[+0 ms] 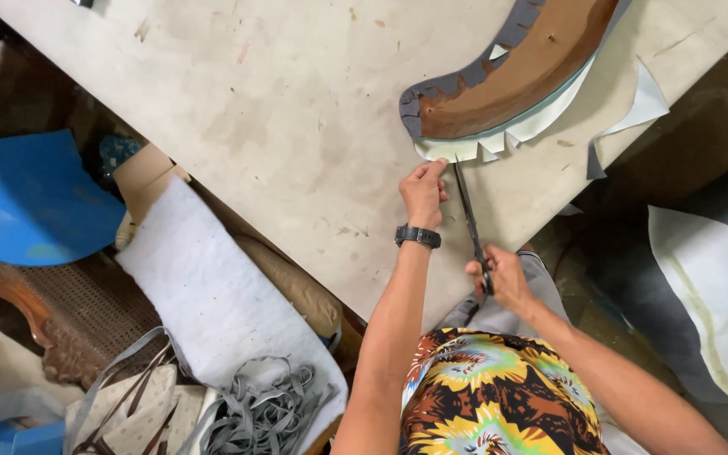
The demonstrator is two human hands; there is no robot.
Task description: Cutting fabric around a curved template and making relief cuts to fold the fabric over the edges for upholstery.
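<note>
Left hand (424, 192): pinches white lining edge (457, 150) of curved brown panel (520, 76). Right hand (500, 278): closed around scissors (470, 221), blades at lining, on pale surface (280, 126).

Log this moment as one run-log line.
left hand: pinching white lining edge | right hand: holding scissors, tips at lining | curved brown panel on worktable

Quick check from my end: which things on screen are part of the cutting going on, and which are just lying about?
In use:
left hand pinching the white fabric edge
right hand working the scissors
curved brown panel
worktable

Lying about:
white batting
grey straps
blue foam
carved wicker chair
</note>
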